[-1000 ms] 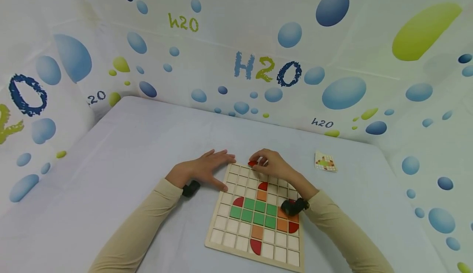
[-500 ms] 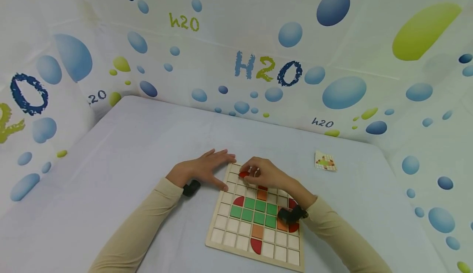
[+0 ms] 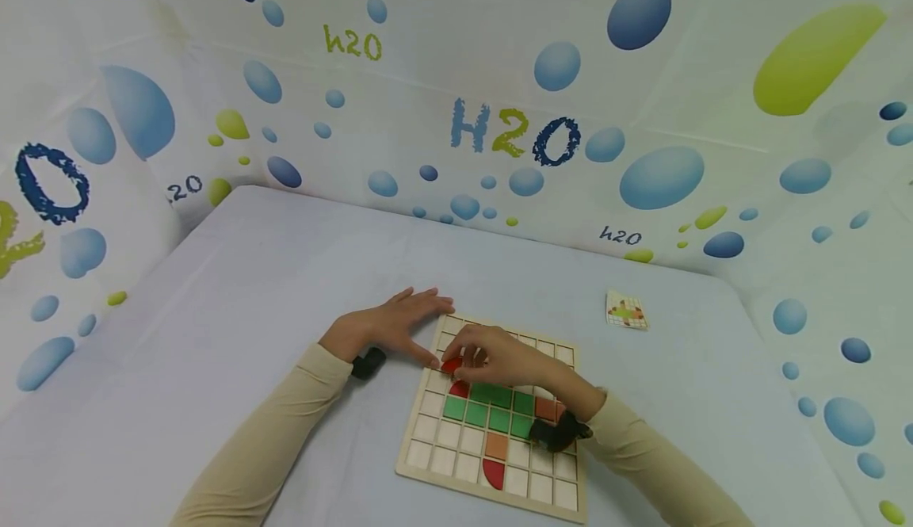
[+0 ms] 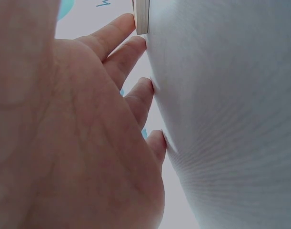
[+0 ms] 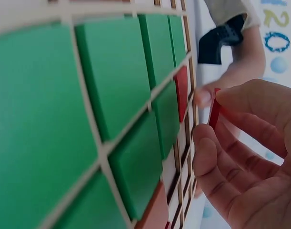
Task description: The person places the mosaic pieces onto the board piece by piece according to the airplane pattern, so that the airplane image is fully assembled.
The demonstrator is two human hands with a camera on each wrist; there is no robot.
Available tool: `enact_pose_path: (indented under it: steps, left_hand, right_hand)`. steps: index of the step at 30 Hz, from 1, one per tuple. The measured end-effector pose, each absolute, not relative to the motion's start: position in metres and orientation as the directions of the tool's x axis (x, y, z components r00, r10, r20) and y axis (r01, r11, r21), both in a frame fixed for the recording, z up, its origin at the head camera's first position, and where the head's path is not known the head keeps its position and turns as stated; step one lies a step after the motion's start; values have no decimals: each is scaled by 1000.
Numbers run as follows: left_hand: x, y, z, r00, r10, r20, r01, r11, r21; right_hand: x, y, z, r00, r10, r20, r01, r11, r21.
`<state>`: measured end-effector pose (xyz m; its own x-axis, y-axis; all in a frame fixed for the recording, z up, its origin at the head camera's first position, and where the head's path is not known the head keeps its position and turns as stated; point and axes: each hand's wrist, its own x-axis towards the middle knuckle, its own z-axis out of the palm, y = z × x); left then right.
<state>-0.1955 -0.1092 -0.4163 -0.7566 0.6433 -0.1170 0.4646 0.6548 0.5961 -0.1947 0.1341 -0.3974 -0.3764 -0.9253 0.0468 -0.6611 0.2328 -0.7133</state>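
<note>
My right hand (image 3: 499, 359) pinches a red quarter-round tile (image 5: 215, 109) between thumb and fingers, held over the left side of a wooden grid board (image 3: 426, 430). Spread out at the board's far left corner, my left hand (image 3: 388, 327) touches the frame with its fingertips and thumb. In the left wrist view, the board's edge (image 4: 142, 18) meets the fingers. Green square tiles (image 3: 500, 419) fill cells in the middle, with orange tiles (image 3: 496, 446) around them. Another red tile (image 3: 460, 390) lies just below the held one, and one more red tile (image 3: 494, 474) sits near the front.
A small printed card (image 3: 627, 311) with a coloured grid pattern lies on the white table (image 3: 307, 250), right of the board. A curtain (image 3: 399, 131) with blue and green drops stands behind. Black cameras are strapped to both wrists.
My right hand has moved left and nearer, from the board's far edge to over its left columns, carrying the red tile. My left hand has stayed in place.
</note>
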Motion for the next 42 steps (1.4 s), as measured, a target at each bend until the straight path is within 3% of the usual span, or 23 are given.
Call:
enact_pose_path:
  steps: [17, 26, 42]
  left_hand:
    - [-196, -110, -416, -750, 655, -96, 481, 639, 600]
    - [-196, -111, -417, -744, 665, -71, 494, 619, 610]
    - [-196, -111, -419, -746, 662, -64, 499, 621, 604]
  right_hand:
    - [-174, 119, -398, -243, -970, -20, -670, 183, -720]
    - [-171, 115, -404, -186, -983, 9, -739, 134, -661]
    - [-166, 114, -399, -231, -970, -68, -726, 219, -652]
